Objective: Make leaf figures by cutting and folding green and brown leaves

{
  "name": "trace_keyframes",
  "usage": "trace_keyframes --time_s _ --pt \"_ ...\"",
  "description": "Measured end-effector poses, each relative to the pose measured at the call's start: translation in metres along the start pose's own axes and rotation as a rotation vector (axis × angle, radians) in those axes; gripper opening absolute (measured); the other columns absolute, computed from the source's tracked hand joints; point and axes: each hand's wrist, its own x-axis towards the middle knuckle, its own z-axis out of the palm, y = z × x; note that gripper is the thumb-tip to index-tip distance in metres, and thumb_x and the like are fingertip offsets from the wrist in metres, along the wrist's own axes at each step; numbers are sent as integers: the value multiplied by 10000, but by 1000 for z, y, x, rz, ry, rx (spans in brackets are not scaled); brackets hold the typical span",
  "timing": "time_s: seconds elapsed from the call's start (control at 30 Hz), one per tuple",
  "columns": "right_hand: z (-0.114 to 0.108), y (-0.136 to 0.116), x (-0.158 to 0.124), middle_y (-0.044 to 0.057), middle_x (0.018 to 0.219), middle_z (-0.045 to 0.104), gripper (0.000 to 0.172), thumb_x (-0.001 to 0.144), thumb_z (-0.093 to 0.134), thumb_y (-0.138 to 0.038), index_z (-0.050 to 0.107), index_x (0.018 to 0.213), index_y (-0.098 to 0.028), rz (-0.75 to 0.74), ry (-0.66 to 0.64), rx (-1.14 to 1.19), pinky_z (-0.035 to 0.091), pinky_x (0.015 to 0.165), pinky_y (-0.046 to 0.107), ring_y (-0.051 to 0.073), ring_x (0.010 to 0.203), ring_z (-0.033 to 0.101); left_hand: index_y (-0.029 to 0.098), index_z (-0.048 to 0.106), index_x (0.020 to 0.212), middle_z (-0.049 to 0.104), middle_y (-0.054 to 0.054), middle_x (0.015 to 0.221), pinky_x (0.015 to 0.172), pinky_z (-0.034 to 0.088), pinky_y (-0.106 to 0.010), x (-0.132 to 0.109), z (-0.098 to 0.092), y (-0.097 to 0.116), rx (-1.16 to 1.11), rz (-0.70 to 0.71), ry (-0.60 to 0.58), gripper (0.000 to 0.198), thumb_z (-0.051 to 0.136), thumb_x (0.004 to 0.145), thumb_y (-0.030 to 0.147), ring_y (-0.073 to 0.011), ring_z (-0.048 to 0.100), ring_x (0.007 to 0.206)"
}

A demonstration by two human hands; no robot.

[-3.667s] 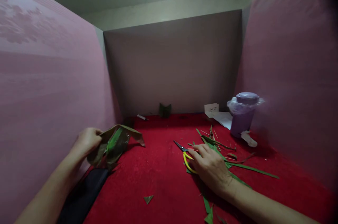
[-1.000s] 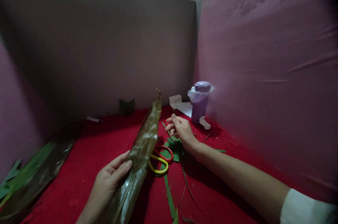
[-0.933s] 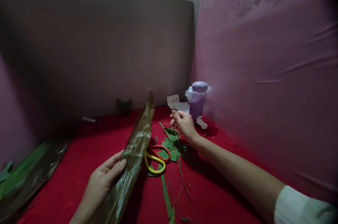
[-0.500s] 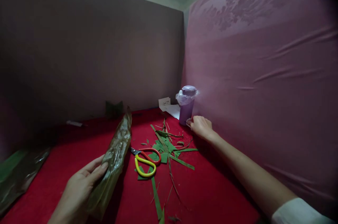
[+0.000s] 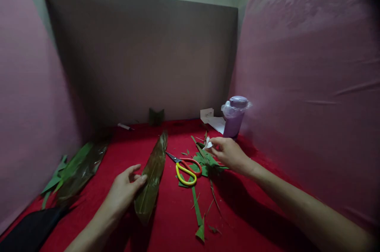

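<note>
The left hand presses its fingertips on a long brownish-green leaf lying on the red cloth. The right hand pinches a small white scrap above green leaf trimmings, beside red-and-yellow-handled scissors.

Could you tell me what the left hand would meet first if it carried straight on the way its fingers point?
The left hand already touches the long leaf; beyond it probably lie the scissors, though depth is unclear.

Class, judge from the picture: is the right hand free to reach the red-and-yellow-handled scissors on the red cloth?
Probably not freely: the right hand already pinches a small white scrap, though the scissors lie uncovered close beside it.
</note>
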Motion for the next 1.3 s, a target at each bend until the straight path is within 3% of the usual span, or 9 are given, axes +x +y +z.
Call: trace_keyframes --time_s 0.07,0.2,0.33,0.47,0.7,0.8,0.87,1.1,1.3 --pt "12 -24 -4 0 645 630 98 792 548 -243 604 717 -212 -104 -48 124 330 506 224 144 572 544 86 514 1168 611 -48 752 608 436 -317 -9 -4 -5 336 153 49 582 608 685 396 -218 599 664" --pt "39 -66 -8 -9 647 626 25 775 601 -225 586 788 -209 -257 -128 297 336 492 207 128 551 534 169 523 1066 590 -106 975 604 393 -323 -25 -8 -11 846 310 166 374 419 809 420 -255 588 808" --pt "69 -104 -4 -2 714 636 58 784 583 -167 599 811 -215 -385 -190 326 342 549 213 133 625 545 202 545 872 617 -83 778 567 352 -314 -31 -8 -13 992 285 121 286 361 840 418 -259 592 729" --pt "98 -126 0 19 754 624 111 760 538 -98 588 799 -189 -455 -233 280 327 563 218 140 671 545 221 580 869 640 -77 765 601 361 -316 -26 -14 -17 931 224 43 280 387 832 421 -257 595 750" --pt "118 -126 -6 75 868 581 105 812 466 -124 557 851 -160 -444 -251 200 351 625 242 164 758 537 172 615 919 654 -115 934 788 408 -373 -40 -34 -16 738 413 123 274 488 809 388 -270 571 913" --pt "114 -126 -7 60 871 582 104 814 470 -130 555 861 -167 -464 -281 192 366 641 229 158 776 543 248 664 859 680 -66 967 838 430 -322 -61 -28 -18 562 621 -169 225 453 849 325 -220 589 946" --pt "110 -125 -7 38 854 584 105 777 506 -108 562 836 -176 -489 -310 182 370 629 212 144 753 548 287 686 915 694 -44 1021 865 448 -307 -72 -22 -25 553 685 -229 203 503 828 299 -216 607 971" --pt "116 -118 9 48 832 600 157 757 497 -34 595 787 -153 -504 -329 82 381 632 209 137 740 562 189 679 910 731 -47 955 744 565 -327 -74 -16 -44 846 1241 -73 180 579 773 250 -221 672 891" --pt "128 -113 48 50 855 609 63 801 555 -99 611 799 -127 -432 -338 -46 443 664 264 158 765 582 171 670 871 740 -49 904 701 583 -323 -69 -18 -45 972 1367 -31 183 528 804 265 -211 685 850"
